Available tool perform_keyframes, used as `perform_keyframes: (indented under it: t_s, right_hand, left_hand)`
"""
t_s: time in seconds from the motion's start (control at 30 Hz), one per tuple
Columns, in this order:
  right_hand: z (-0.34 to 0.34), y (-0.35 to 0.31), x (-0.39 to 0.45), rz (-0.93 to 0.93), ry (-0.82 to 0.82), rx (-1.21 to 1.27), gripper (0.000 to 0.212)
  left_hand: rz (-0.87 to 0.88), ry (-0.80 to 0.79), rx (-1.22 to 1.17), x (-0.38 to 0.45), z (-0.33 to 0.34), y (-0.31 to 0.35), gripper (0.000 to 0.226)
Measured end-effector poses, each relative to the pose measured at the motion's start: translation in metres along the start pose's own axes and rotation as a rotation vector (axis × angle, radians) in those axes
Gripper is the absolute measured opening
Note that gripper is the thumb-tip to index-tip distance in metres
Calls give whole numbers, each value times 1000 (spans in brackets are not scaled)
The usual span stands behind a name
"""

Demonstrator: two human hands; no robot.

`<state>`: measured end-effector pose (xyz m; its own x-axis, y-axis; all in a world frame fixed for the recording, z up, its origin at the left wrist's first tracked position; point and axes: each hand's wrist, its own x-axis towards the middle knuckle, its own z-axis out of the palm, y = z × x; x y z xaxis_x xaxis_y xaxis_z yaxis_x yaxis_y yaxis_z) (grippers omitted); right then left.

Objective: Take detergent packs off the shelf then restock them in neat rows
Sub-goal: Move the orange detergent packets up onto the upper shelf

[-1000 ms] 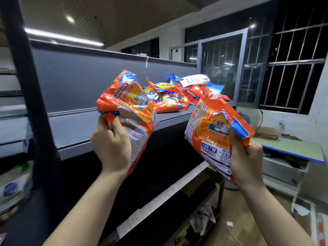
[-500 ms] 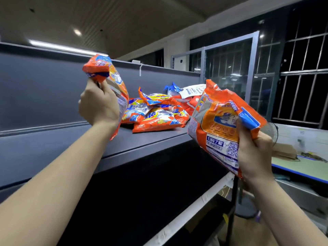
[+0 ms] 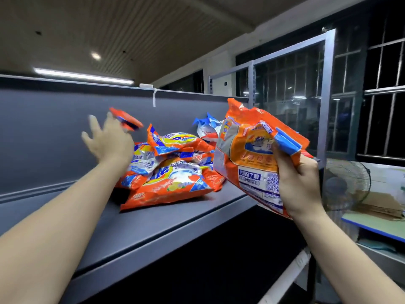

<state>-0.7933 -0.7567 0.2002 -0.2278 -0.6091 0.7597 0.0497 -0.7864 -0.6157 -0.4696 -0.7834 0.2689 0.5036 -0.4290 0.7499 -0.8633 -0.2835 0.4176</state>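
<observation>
My left hand [image 3: 107, 140], fingers spread, holds nothing; a pack [image 3: 127, 120] is airborne just beyond it. My right hand [image 3: 295, 183] grips a pack [image 3: 252, 163], long axis tilted, just right of the shelf [image 3: 153, 227] pile [image 3: 173, 172].

A standing fan [image 3: 346, 185] is seen beside a green-topped table [image 3: 381, 224], on which flattened cardboard [image 3: 381, 205] is laid.

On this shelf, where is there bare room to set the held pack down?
Bare shelf lies left of the pile of packs, under the left hand, and along the front edge. The right end, beside the pack gripped by the right hand, is crowded.
</observation>
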Motion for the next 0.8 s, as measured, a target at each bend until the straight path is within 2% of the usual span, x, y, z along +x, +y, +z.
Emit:
perform_keyframes:
  t_s: [0.07,0.13,0.23,0.33,0.4,0.47,0.5,0.53,0.57,0.63,0.67,0.8]
  right_hand:
    - [8,13,23,-46,25,-41,70]
    - [19,25,48,-96,45,-104,65]
    - [45,37,83,-167,99,-188,54]
    - [83,46,112,-321,208,-215,43]
    - [112,56,132,-392,225,-242,41]
    - [141,67,145,-545,124,-353,43]
    - [154,76,150,-649,24,-430,37]
    - [165,85,151,-728,-138,-534,29]
    - [174,94,149,-745,-335,-668,31]
    - [184,109,141,-606,-687,-872,48]
    - [186,113,139,-527,-751,-886,54]
    - [187,115,135,-366,-751,-810,61]
  left_hand:
    - [83,-309,174,1,20,6,24]
    - [109,-462,233,4,26,13,22]
    - [110,-522,309,8,26,14,33]
    - [105,-506,398,7,27,11,33]
    - [112,-502,411,5,28,11,39]
    - [117,-486,415,6,30,11,47]
    - [118,-473,419,6,30,10,52]
    - [121,-457,419,5,30,10,55]
    - [125,-448,414,4,31,10,57]
    - [133,-435,407,4,33,7,58]
    - [140,-428,413,4,34,5,58]
    - [147,-414,432,5,39,1,58]
